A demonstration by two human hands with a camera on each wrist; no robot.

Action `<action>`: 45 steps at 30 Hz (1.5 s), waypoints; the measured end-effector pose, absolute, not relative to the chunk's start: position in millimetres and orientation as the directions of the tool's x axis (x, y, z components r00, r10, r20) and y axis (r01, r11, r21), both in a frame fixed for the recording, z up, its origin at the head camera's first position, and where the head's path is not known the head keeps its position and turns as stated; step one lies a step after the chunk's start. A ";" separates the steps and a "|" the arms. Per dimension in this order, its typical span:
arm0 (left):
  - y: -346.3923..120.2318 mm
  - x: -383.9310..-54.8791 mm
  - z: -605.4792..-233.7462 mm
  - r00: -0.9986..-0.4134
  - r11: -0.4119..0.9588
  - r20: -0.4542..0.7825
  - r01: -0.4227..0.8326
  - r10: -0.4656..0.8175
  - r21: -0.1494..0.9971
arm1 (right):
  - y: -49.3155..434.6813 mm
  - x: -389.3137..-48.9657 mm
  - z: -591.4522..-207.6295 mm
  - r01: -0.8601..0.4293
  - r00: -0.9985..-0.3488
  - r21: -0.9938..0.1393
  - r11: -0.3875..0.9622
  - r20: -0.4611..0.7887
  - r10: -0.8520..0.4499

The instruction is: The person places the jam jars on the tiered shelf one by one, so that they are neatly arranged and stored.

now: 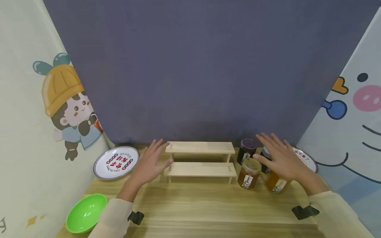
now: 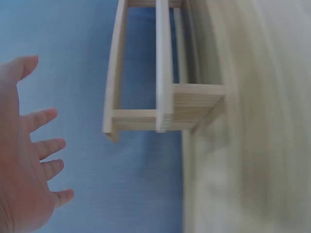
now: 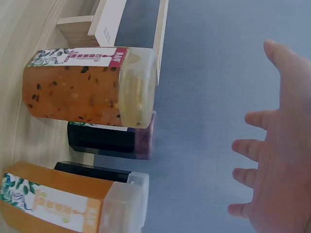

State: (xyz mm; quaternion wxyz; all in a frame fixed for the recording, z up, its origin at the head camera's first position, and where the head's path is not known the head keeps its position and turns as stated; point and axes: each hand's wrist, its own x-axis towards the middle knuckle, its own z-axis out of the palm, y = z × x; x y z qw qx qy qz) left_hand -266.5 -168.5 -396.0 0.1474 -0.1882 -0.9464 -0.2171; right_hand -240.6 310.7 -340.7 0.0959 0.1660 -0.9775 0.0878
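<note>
My left hand [image 1: 151,164] hovers with spread fingers beside the left end of a two-step wooden shelf [image 1: 200,168], holding nothing. In the left wrist view the shelf [image 2: 165,68] is seen end-on, apart from the fingers. Over at the right, my right hand [image 1: 281,158] is raised above a group of jars, its fingers spread too. An amber jar with dark seeds [image 3: 73,90] and an orange jar [image 3: 58,194] stand in front. Behind them are a dark jar with a purple lid [image 1: 247,150] and another dark jar [image 1: 265,168], partly covered by my right hand in the head view.
A white plate with red lettering [image 1: 116,162] lies left of the shelf; another plate [image 1: 306,160] shows behind the right hand. A green bowl [image 1: 87,213] sits at the table's left edge. A grey-blue curtain [image 1: 199,69] hangs behind the wooden table [image 1: 208,205].
</note>
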 end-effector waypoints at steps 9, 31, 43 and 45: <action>-170.6 -265.7 -431.9 -0.912 0.677 0.374 0.384 0.170 0.627 | 326.9 -232.2 -349.8 -0.353 -0.917 -0.199 0.914 0.269 -0.295; -166.5 -275.1 -484.4 -0.985 0.390 0.155 0.173 0.077 0.904 | 389.4 -218.7 -422.8 -0.333 -0.923 -0.540 0.773 0.354 -0.150; -170.5 -277.9 -490.3 -0.989 0.292 0.117 0.138 0.088 0.947 | 407.5 -223.4 -451.7 -0.252 -0.954 -0.649 0.717 0.291 -0.072; -171.2 -277.9 -492.5 -0.990 0.270 0.112 0.132 0.088 0.954 | 409.8 -224.4 -455.9 -0.251 -0.957 -0.689 0.680 0.281 -0.069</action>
